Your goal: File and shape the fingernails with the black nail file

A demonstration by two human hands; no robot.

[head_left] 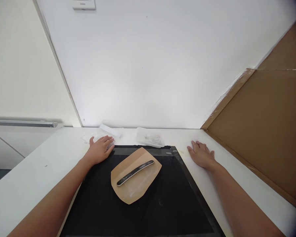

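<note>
My left hand (100,150) lies palm down with its fingers spread at the far left corner of a black mat (150,217), beside thin clear plastic wrapping. To the right of the mat, my right hand (201,154) rests flat on the white table, fingers apart and holding nothing. Between the hands, on the mat, is a tan tray-like piece of card (140,187) with whitish dust on it. A curved black nail file (135,172) with a pale edge lies slantwise across the card, touched by neither hand.
A clear plastic bag (150,137) with small pale things in it lies by the wall behind the mat. A white strip (110,130) sits on wrapping near my left hand. A brown cardboard panel (266,131) borders the table (39,168) on the right.
</note>
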